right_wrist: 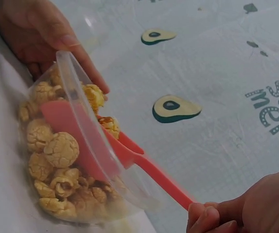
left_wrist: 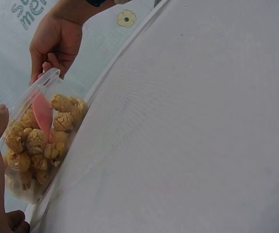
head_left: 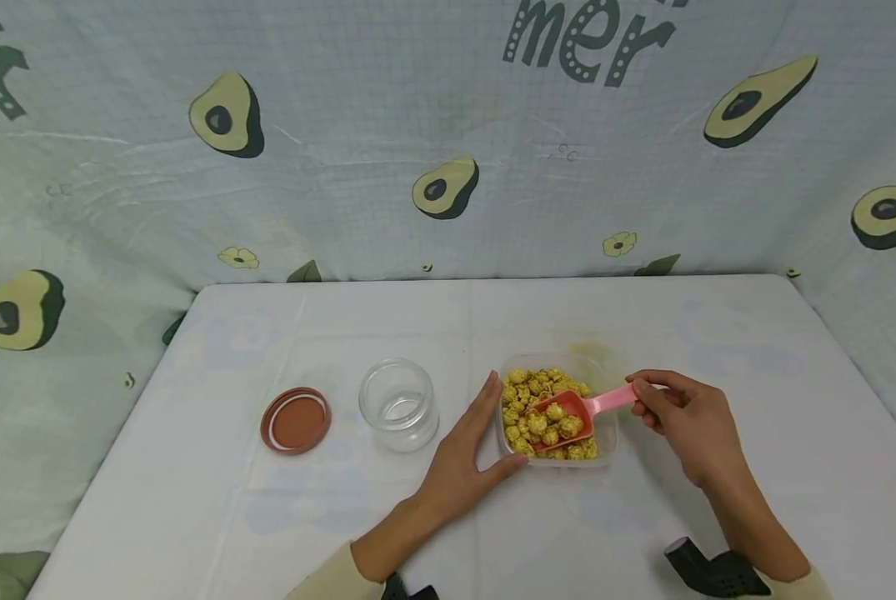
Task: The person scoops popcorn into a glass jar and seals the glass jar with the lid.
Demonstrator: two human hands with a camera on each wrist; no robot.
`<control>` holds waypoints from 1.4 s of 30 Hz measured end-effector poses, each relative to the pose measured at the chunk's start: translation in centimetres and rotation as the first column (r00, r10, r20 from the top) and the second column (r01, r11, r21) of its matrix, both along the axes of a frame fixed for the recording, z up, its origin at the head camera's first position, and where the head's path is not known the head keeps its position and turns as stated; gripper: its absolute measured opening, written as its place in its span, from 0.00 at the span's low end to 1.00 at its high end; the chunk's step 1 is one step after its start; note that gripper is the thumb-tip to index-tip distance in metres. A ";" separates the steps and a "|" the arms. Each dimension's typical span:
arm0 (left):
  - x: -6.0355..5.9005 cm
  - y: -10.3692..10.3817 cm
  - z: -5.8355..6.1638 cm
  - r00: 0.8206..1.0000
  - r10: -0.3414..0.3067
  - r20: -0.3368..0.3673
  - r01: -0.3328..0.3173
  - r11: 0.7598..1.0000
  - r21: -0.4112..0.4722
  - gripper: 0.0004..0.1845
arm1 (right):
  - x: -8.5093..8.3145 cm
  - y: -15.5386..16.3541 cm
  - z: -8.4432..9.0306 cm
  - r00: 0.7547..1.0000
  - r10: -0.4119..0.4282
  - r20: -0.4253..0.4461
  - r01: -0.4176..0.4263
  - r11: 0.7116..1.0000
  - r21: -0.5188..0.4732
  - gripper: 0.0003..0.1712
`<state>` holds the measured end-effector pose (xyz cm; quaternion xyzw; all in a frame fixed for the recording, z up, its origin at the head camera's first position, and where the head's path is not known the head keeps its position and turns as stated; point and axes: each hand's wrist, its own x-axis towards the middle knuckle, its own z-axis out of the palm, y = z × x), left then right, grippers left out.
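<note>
Fingers [head_left: 646,389] pinching scoop [head_left: 568,414] in popcorn tub [head_left: 605,433].

We see soft, even, fairly bright light in all three views, with no hard shadows; only a faint shade lies under the left hand [head_left: 458,458] and beside the right hand [head_left: 691,425]. The head view bends straight lines near its edges, as the table's [head_left: 643,533] bowed far rim shows. Small glints sit on the glass jar [head_left: 398,405] left of the grip. In both wrist views the nearest skin is blurred, and the clear container [right_wrist: 88,131] shows a small glare spot.
</note>
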<state>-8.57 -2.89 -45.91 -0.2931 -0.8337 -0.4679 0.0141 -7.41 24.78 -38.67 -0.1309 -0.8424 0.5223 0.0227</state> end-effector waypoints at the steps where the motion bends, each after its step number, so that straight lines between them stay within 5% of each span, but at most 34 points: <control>1: 0.0 0.0 0.0 1.000 0.000 -0.005 0.000 1.000 0.001 0.45 | 0.0 0.0 0.0 1.000 -0.003 0.004 0.003 1.000 -0.006 0.24; 9: -0.1 0.0 -0.1 1.000 0.003 -0.015 -0.003 1.000 0.006 0.45 | 0.1 -0.5 0.1 0.999 0.040 0.023 -0.038 0.998 -0.058 0.25; 19: 0.0 0.0 0.0 1.000 -0.001 0.012 0.001 1.000 0.005 0.46 | 0.0 -0.1 0.0 0.999 0.030 0.033 -0.031 0.999 0.039 0.23; 42: -0.1 -0.1 0.0 1.000 -0.013 -0.006 0.013 1.000 0.007 0.46 | -0.3 0.0 -0.4 0.994 0.067 0.089 -0.063 0.997 -0.050 0.25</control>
